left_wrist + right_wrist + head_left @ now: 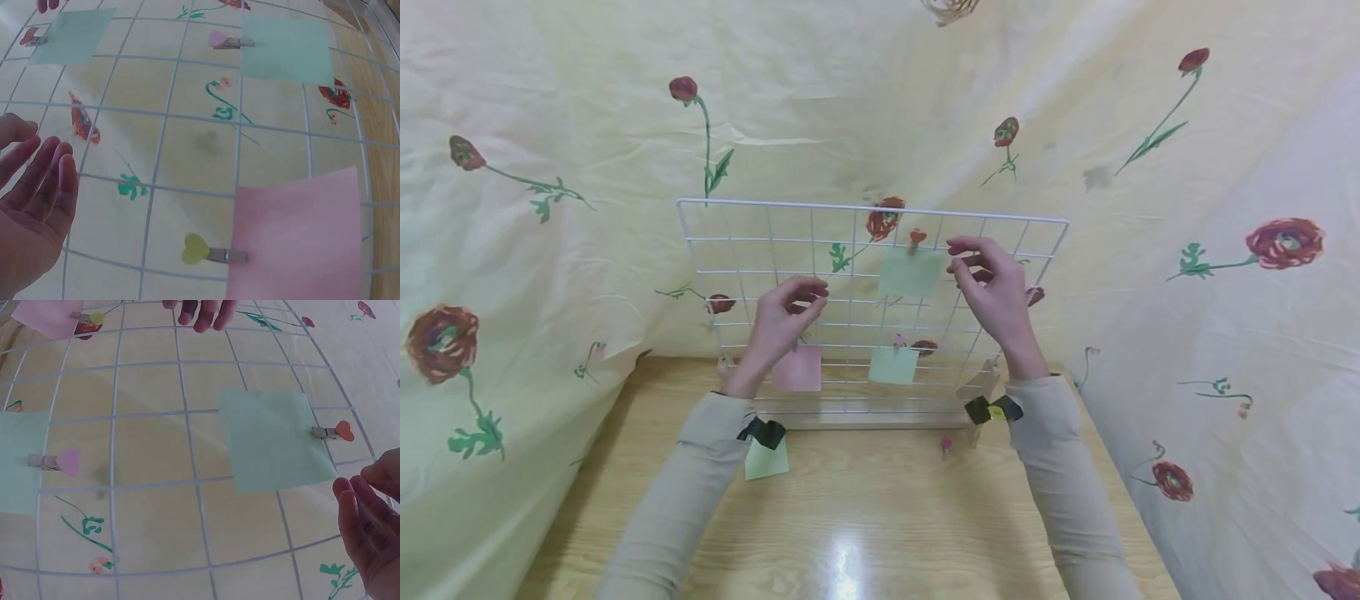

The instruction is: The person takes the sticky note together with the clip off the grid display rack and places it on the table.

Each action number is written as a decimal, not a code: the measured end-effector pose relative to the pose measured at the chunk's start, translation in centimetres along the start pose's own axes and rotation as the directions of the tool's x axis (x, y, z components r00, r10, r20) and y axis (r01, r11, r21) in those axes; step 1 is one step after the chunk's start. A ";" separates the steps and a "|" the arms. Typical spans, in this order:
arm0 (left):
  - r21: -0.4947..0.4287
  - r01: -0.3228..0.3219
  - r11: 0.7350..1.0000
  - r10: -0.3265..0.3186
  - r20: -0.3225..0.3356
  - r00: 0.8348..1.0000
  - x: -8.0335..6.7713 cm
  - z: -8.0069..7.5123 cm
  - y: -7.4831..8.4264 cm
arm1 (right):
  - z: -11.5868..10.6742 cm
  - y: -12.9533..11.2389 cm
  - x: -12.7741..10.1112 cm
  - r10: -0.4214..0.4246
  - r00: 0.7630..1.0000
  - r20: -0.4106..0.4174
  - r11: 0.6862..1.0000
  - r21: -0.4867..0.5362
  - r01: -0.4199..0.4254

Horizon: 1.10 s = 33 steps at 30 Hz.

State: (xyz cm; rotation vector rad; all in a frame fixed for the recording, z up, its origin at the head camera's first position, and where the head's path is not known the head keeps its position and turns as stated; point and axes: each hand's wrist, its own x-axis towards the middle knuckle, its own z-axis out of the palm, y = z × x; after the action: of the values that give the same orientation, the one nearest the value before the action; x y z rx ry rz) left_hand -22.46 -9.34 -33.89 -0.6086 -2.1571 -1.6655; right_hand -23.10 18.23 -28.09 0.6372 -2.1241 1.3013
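Observation:
A white wire grid panel (850, 300) stands upright on a table. My left hand (786, 317) hovers before its left part with loosely bent fingers and nothing in them. My right hand (996, 292) is beside the upper green paper note (912, 273), fingertips close to its corner in the right wrist view; whether they touch cannot be told. A small clothespin with a red-orange heart (344, 430) fixes that note to the grid. Lower hang a second green note (893, 367) with a pink-heart clothespin (67, 462) and a pink note (300, 244) with a yellow-green-heart clothespin (195, 249).
A loose green note (767, 460) lies on the wooden table (850, 500), partly under my left wrist. A pink-topped clothespin (946, 447) lies in front of the grid's base at the right. Flower-patterned cloth (587, 250) hangs behind and at both sides.

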 end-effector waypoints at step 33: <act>-0.100 -0.149 0.984 0.149 -0.001 0.989 3.9 5.0 -0.1 | 2.8 1.0 3.0 -0.134 0.991 0.016 0.978 -0.161 0.135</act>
State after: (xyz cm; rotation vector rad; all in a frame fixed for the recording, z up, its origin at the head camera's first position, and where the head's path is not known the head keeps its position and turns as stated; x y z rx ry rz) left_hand -25.89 -4.04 -33.17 -0.7841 -1.9884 -1.6997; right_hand -26.50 15.83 -27.72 0.7023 -2.1244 1.0432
